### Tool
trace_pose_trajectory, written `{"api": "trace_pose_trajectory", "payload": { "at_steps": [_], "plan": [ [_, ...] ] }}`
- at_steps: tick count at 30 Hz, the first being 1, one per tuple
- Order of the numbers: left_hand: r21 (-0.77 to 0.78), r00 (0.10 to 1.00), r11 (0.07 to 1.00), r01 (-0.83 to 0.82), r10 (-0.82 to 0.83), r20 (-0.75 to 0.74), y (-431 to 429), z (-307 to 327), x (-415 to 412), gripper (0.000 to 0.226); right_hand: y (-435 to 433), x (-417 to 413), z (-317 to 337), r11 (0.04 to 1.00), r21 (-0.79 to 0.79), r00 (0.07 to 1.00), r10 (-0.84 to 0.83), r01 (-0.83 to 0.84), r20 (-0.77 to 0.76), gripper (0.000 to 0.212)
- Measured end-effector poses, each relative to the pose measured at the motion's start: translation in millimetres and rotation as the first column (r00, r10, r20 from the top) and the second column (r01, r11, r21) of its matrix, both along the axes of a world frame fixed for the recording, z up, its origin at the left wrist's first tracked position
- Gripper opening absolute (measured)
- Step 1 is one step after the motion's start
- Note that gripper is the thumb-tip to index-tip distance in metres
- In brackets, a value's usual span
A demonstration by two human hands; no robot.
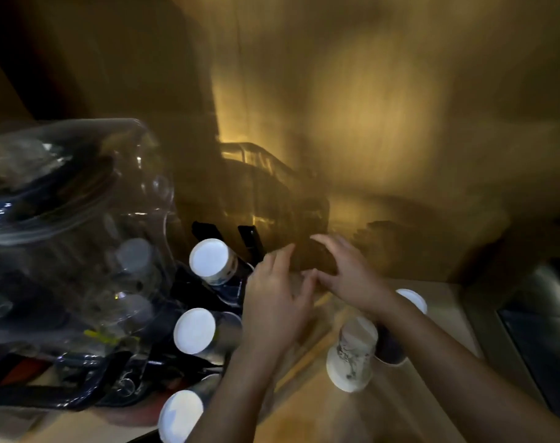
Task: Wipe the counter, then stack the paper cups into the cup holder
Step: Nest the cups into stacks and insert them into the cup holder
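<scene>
The view is dim and blurred. My left hand (277, 295) and my right hand (345, 273) are side by side over the back of the counter (307, 410), fingers spread, both against a dark object (313, 254) at the wall; what it is cannot be made out. An upside-down white paper cup (352, 353) stands on the counter under my right forearm, and another cup (412, 298) shows behind that arm. Three stacks of upturned cups (213, 260) (195, 330) (179, 417) sit in a black holder (214, 298) left of my left arm.
A large clear plastic container (74, 225) fills the left side. A clear bin (272, 190) stands against the wooden back wall. A metal sink (534, 314) lies at the right edge. A thin wooden stick (304, 359) lies on the counter.
</scene>
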State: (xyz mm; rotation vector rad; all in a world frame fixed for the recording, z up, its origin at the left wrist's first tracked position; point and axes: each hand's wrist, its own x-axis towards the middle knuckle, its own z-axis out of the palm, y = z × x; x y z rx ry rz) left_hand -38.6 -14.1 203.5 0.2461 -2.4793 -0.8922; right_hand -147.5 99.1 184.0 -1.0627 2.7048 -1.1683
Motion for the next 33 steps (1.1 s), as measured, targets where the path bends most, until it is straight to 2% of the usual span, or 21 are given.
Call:
{"api": "trace_pose_trajectory", "payload": {
  "at_steps": [3, 5, 8, 9, 12, 14, 15, 17, 18, 21, 23, 25, 29, 31, 33],
  "plan": [
    [0.088, 0.989, 0.994, 0.062, -0.073, 0.128, 17, -31, -13, 0.054, 34, 1, -16, 0.994, 0.034, 0.993, -0.102, 0.1, 0.058, 0.062],
    [0.224, 0.967, 0.972, 0.068, -0.119, 0.224, 26, -52, -21, 0.053, 53, 7, -28, 0.989, 0.034, 0.984, -0.146, 0.143, 0.104, 0.063],
    [0.509, 0.944, 0.861, 0.012, -0.178, 0.279, 40, -82, -31, 0.02, 75, 20, -48, 0.985, 0.056, 0.972, -0.17, 0.163, 0.164, 0.062],
    [0.562, 0.937, 0.827, -0.009, -0.189, 0.293, 44, -93, -34, 0.017, 81, 23, -55, 0.985, 0.064, 0.965, -0.172, 0.162, 0.199, 0.063],
    [0.671, 0.887, 0.738, -0.065, -0.265, 0.378, 55, -121, -37, 0.039, 89, 35, -78, 0.979, 0.062, 0.908, -0.205, 0.197, 0.364, 0.078],
    [0.775, 0.866, 0.621, -0.117, -0.318, 0.385, 62, -134, -36, 0.044, 89, 43, -93, 0.981, 0.023, 0.87, -0.181, 0.192, 0.459, 0.08],
    [0.836, 0.864, 0.526, -0.153, -0.34, 0.372, 64, -139, -34, 0.044, 88, 47, -101, 0.984, -0.006, 0.859, -0.153, 0.179, 0.489, 0.075],
    [0.909, 0.865, 0.336, -0.246, -0.348, 0.363, 66, -147, -30, 0.038, 86, 54, -114, 0.982, -0.046, 0.831, -0.132, 0.185, 0.541, 0.07],
    [0.914, 0.858, 0.293, -0.281, -0.349, 0.376, 66, -152, -26, 0.032, 86, 57, -120, 0.977, -0.06, 0.815, -0.137, 0.206, 0.563, 0.071],
    [0.856, 0.794, 0.413, -0.312, -0.383, 0.473, 65, -168, -10, 0.017, 85, 66, -135, 0.963, -0.069, 0.782, -0.169, 0.261, 0.601, 0.072],
    [0.825, 0.767, 0.447, -0.345, -0.373, 0.522, 66, -174, 0, 0.016, 83, 72, -141, 0.958, -0.062, 0.763, -0.184, 0.281, 0.619, 0.074],
    [0.82, 0.763, 0.421, -0.389, -0.351, 0.542, 67, -173, 4, 0.023, 82, 77, -143, 0.954, -0.076, 0.762, -0.181, 0.289, 0.622, 0.073],
    [0.804, 0.73, 0.301, -0.513, -0.34, 0.593, 66, -167, 6, 0.042, 82, 78, -139, 0.953, -0.102, 0.755, -0.158, 0.286, 0.637, 0.067],
    [0.77, 0.676, 0.305, -0.56, -0.368, 0.638, 61, -162, 7, 0.045, 82, 76, -132, 0.951, -0.13, 0.752, -0.134, 0.282, 0.646, 0.063],
    [0.767, 0.665, 0.348, -0.539, -0.383, 0.641, 54, -154, 7, 0.043, 81, 73, -122, 0.946, -0.172, 0.768, -0.107, 0.273, 0.632, 0.062]
  ]
}}
